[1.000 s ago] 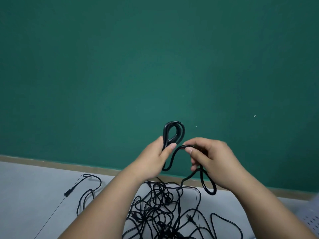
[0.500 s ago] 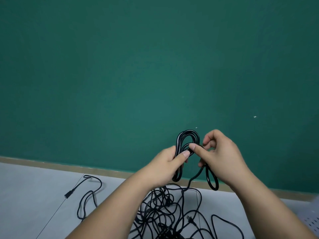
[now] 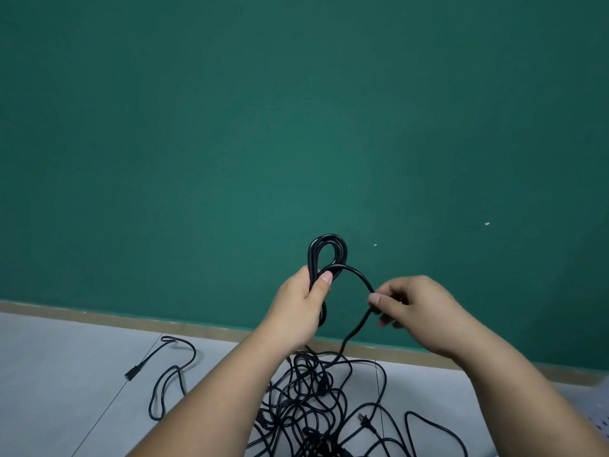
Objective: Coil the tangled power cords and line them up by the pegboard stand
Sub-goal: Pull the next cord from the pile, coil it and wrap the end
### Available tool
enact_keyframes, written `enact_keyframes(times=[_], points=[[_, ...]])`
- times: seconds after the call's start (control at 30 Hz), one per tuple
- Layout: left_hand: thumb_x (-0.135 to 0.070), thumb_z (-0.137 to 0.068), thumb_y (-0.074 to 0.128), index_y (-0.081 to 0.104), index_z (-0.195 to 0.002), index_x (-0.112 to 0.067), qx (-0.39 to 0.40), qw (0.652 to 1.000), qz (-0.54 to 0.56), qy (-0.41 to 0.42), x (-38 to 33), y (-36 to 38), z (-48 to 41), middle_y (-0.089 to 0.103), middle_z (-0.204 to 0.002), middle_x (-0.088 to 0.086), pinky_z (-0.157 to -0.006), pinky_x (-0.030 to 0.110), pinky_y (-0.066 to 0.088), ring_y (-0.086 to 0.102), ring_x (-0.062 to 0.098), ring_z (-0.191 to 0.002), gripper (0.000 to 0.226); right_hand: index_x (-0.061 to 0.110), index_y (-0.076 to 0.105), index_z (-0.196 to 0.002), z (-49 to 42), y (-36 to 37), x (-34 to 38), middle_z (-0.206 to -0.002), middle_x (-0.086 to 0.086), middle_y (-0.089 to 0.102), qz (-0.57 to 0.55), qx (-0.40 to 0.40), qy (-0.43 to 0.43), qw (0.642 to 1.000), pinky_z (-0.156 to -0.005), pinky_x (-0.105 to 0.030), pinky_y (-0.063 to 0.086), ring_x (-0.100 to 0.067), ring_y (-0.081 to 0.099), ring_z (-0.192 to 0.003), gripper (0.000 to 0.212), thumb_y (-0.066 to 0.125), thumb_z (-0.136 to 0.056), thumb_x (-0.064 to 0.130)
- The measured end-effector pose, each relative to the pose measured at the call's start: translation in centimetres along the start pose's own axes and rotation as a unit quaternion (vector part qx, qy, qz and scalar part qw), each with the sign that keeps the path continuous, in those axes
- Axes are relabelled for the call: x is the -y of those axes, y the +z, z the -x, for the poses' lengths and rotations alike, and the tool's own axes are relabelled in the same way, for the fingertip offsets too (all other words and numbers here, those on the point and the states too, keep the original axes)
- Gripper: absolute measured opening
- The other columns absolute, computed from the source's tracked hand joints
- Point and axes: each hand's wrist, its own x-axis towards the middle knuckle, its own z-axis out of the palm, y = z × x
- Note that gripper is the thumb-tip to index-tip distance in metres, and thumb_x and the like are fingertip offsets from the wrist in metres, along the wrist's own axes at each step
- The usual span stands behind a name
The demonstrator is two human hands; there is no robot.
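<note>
The left hand point(image 3: 296, 308) is clenched around a small coil point(image 3: 326, 255) of glossy black cord, thumb pressed flat across the gathered strands; several smooth, round-sectioned loops stand up above the fist in a narrow teardrop shape, and a shorter bunch of the same loops shows below the palm. From the coil one strand point(image 3: 357, 278) arches rightward in a clean curve to the right hand point(image 3: 412, 311), which pinches it between thumb and curled fingers. Below that pinch the strand drops in a loose S down to the pile point(image 3: 316, 404), a dense knot of thin black cords lying on the floor point(image 3: 66, 374) between the forearms, their loops crossing and overlapping so that single cords cannot be told apart. A two-pronged plug point(image 3: 362, 419) shows at the right side of the pile, and a wide open loop curls out further right. Left of the pile, one cord point(image 3: 171, 367) wanders away in soft bends and ends in a small cylindrical connector point(image 3: 131, 374). The floor is pale grey, matte and smooth, crossed by thin dark seams. A tan baseboard point(image 3: 131, 321) runs along the foot of a flat, deep green wall point(image 3: 263, 127). At the lower right edge a sliver of white perforated panel point(image 3: 601, 420) shows, well apart from the held coil.
</note>
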Motion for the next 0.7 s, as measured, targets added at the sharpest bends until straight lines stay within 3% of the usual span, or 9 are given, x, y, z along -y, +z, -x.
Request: enact_keyframes(times=[0.07,0.13,0.2,0.3,0.4,0.5,0.57,0.63,0.7], points=[[-0.043,-0.109,0.048,0.057,-0.088,-0.019,0.003,1.000,-0.010,-0.005,-0.1,0.0,0.0,0.059,-0.077,-0.005,-0.065,0.032,0.042,0.049,0.010,-0.064,0.033,0.031,0.074,-0.084,0.1,-0.3,0.2,-0.071,0.013,0.074,0.074,-0.083,-0.008,0.994,-0.068,-0.027,0.055,0.000,0.068,-0.069,0.022,0.073,-0.094,0.051],[-0.042,-0.110,0.048,0.056,-0.085,-0.017,-0.001,1.000,-0.010,-0.011,-0.1,0.1,-0.1,0.057,-0.072,-0.008,-0.061,0.030,0.039,0.044,0.006,-0.055,0.036,0.033,0.073,-0.084,0.1,-0.3,0.3,-0.075,0.014,0.073,0.078,-0.124,-0.013,0.989,-0.065,-0.023,0.050,-0.001,0.068,-0.071,0.018,0.078,-0.091,0.049],[-0.041,-0.110,0.048,0.057,-0.082,-0.016,-0.009,1.000,-0.010,-0.012,-0.1,0.1,-0.2,0.055,-0.068,-0.010,-0.060,0.029,0.037,0.043,0.005,-0.051,0.038,0.032,0.075,-0.088,-0.1,-0.2,0.1,-0.084,0.011,0.075,-0.009,-0.112,0.007,0.994,-0.073,-0.029,0.059,-0.007,0.072,-0.073,0.010,0.084,-0.087,0.036],[-0.041,-0.110,0.048,0.057,-0.080,-0.016,-0.041,0.999,-0.019,-0.018,0.0,0.0,-0.4,0.054,-0.067,-0.011,-0.060,0.029,0.036,0.044,0.002,-0.053,0.039,0.032,0.076,-0.105,-0.5,0.0,-0.5,-0.100,0.005,0.077,-0.120,-0.104,0.005,0.987,-0.093,-0.030,0.060,-0.007,0.074,-0.091,0.040,0.079,-0.083,-0.001],[-0.040,-0.110,0.047,0.057,-0.081,-0.016,-0.079,0.996,0.000,-0.026,0.1,-0.3,-0.8,0.054,-0.066,-0.010,-0.059,0.028,0.035,0.045,0.002,-0.053,0.040,0.028,0.074,-0.117,-0.8,0.0,-0.6,-0.110,0.005,0.077,-0.185,-0.131,0.001,0.974,-0.094,-0.026,0.060,-0.005,0.075,-0.099,0.057,0.060,-0.087,-0.018],[-0.042,-0.110,0.046,0.058,-0.081,-0.015,-0.099,0.995,0.014,-0.030,0.2,-0.8,-0.9,0.054,-0.068,-0.007,-0.061,0.031,0.035,0.044,0.005,-0.055,0.041,0.019,0.069,-0.124,-1.1,0.0,-1.0,-0.111,0.004,0.077,-0.237,-0.136,0.013,0.962,-0.098,-0.039,0.059,-0.012,0.078,-0.096,0.051,0.051,-0.095,-0.019],[-0.043,-0.110,0.046,0.059,-0.081,-0.016,-0.099,0.994,0.015,-0.030,0.4,-0.9,-0.8,0.057,-0.071,-0.003,-0.063,0.032,0.038,0.046,0.011,-0.060,0.042,0.018,0.069,-0.122,-1.2,0.0,-1.1,-0.110,0.003,0.078,-0.250,-0.119,0.021,0.961,-0.089,-0.039,0.062,-0.015,0.078,-0.094,0.050,0.045,-0.097,-0.019],[-0.043,-0.110,0.046,0.060,-0.083,-0.019,-0.088,0.995,0.035,-0.027,0.5,-1.0,-0.8,0.063,-0.076,0.002,-0.067,0.035,0.043,0.050,0.016,-0.065,0.039,0.024,0.074,-0.112,-1.1,0.1,-1.5,-0.101,0.006,0.080,-0.202,-0.094,0.008,0.975,-0.086,-0.041,0.063,-0.013,0.077,-0.092,0.039,0.058,-0.097,-0.009],[-0.045,-0.110,0.046,0.059,-0.081,-0.024,-0.064,0.996,0.053,-0.015,0.5,-0.9,-0.7,0.066,-0.078,0.000,-0.070,0.039,0.047,0.054,0.017,-0.068,0.037,0.030,0.077,-0.100,-1.0,0.4,-1.7,-0.089,0.010,0.076,-0.096,-0.050,-0.008,0.994,-0.084,-0.034,0.061,-0.007,0.071,-0.079,0.017,0.080,-0.091,0.015]])
